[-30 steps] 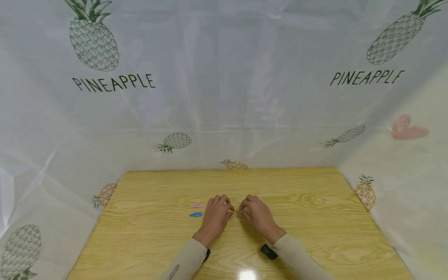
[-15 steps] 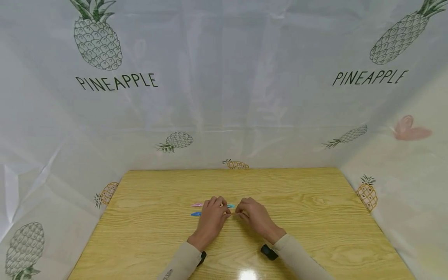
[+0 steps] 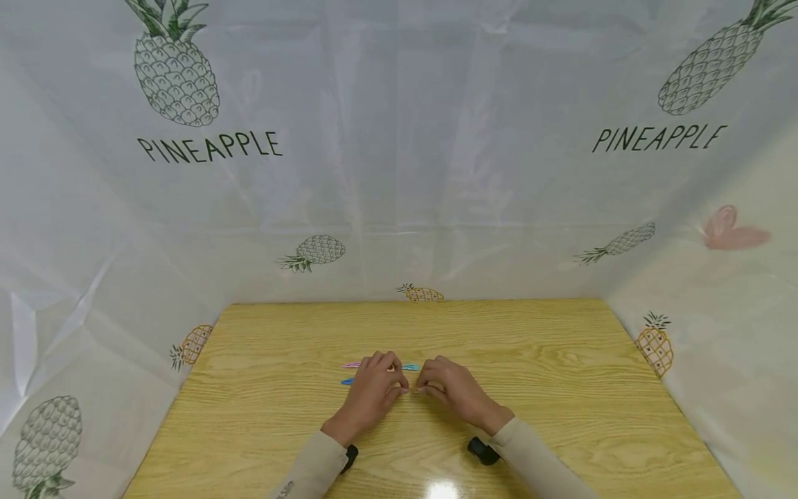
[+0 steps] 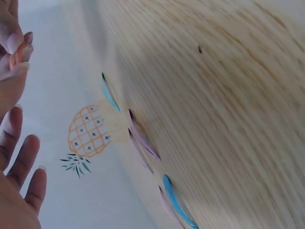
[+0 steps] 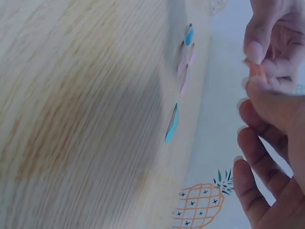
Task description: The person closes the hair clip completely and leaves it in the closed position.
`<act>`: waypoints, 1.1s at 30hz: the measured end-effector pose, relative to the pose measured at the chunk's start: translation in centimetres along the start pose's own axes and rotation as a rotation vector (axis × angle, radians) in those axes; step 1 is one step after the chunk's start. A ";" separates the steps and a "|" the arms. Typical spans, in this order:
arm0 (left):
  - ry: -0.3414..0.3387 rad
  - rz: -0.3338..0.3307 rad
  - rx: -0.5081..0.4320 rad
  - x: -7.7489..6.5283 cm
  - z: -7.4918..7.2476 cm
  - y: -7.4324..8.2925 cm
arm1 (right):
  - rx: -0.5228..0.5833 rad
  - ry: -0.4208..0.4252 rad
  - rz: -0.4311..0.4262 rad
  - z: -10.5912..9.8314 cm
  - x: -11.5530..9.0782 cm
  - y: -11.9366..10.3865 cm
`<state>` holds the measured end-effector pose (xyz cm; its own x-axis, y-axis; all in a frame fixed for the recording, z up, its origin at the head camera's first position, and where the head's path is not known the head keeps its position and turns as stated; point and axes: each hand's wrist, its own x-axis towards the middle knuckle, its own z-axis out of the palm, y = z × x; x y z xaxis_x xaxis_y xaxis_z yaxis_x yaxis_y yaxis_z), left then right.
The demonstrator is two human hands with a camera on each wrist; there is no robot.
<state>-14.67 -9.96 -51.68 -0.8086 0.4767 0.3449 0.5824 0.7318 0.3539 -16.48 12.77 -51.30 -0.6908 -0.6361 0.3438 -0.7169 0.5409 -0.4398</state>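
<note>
An orange hair clip [image 5: 257, 71] is held up off the table between my two hands, mostly covered by fingers. My left hand [image 3: 370, 391] pinches one end with thumb and index finger, and my right hand [image 3: 460, 391] pinches the other. The remaining fingers of the right hand [image 5: 259, 174] are spread loosely in the right wrist view. Just beyond the fingertips lies a teal hair clip [image 3: 410, 367]. Left of it, partly behind the left hand, are a pink hair clip [image 3: 352, 364] and a blue hair clip [image 3: 347, 381]. More pink clips [image 4: 143, 136] show in the left wrist view.
The hair clips lie flat on a wood-grain table [image 3: 536, 360]. A white sheet [image 3: 399, 173] printed with pineapples rises along the table's back and both sides. Dark wrist cameras [image 3: 483, 450] sit under the sleeves.
Both hands have drawn slightly nearer the body, holding the orange hair clip. The teal hair clip, hidden behind the fingers a second ago, has come into view. The left forearm has shifted left.
</note>
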 end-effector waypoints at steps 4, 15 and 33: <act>-0.015 -0.028 -0.045 0.0 0.1 -0.1 | -0.029 0.044 -0.037 0.2 -0.2 0.2; -0.069 -0.146 -0.236 0.2 0.0 0.3 | -0.223 0.143 -0.186 0.7 -0.4 0.8; 0.043 -0.076 0.082 0.3 1.0 -0.7 | -0.224 0.111 -0.058 2.1 1.0 1.3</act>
<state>-15.40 -9.86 -52.71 -0.8447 0.3984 0.3575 0.5094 0.8033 0.3085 -17.90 11.66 -53.30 -0.6451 -0.6118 0.4577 -0.7500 0.6214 -0.2265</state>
